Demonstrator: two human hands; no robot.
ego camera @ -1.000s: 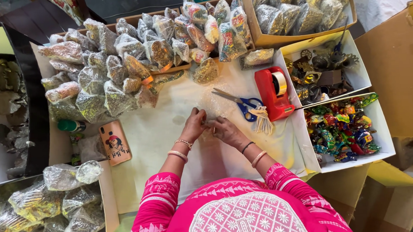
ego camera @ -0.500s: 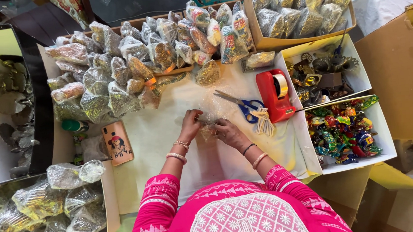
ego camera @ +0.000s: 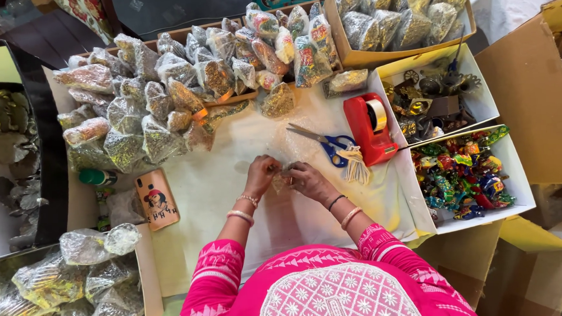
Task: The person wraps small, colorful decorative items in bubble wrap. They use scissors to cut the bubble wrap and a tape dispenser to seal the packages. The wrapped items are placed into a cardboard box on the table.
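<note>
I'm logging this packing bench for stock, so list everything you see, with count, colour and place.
small clear packet: one, held between both hands, table centre
filled packets: many, clear with glittery contents, heaped at the far left of the table
box of packets: one, cardboard, far right
scissors: one, blue handles, right of the hands
tape dispenser: one, red, beside the scissors
wrapped sweets: many, multicoloured, in a white box at right
phone: one, orange illustrated case, left of the hands
left hand: grip on the packet
right hand: grip on the packet
</note>
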